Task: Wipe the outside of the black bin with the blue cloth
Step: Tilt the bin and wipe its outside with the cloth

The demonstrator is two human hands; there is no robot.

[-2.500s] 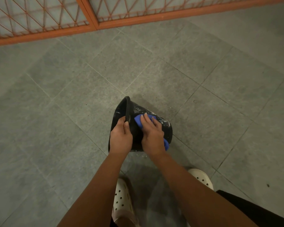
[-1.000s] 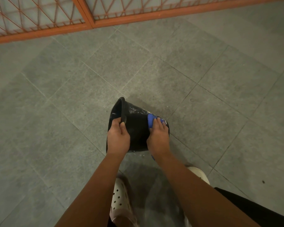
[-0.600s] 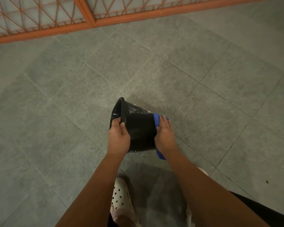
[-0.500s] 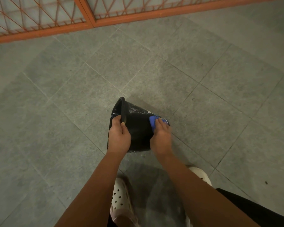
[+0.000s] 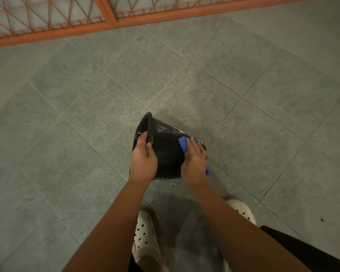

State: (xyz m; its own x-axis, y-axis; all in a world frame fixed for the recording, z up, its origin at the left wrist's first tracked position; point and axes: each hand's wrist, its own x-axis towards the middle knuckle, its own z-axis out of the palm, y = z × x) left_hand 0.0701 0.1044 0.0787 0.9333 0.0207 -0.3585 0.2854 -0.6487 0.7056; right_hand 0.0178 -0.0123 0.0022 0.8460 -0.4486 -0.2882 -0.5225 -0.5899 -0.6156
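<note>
The left hand [image 5: 143,161] gripped the tilted black bin [image 5: 165,156] by its rim while the right hand [image 5: 193,163] pressed the blue cloth [image 5: 183,143] flat against it, with the white smears [image 5: 165,128] just above seemingly yet to be wiped.

The black bin [image 5: 166,154] lies tilted on the grey tiled floor [image 5: 86,114]. The left hand [image 5: 143,160] grips its rim. The right hand [image 5: 193,163] presses the blue cloth [image 5: 183,144] flat against its side.
</note>
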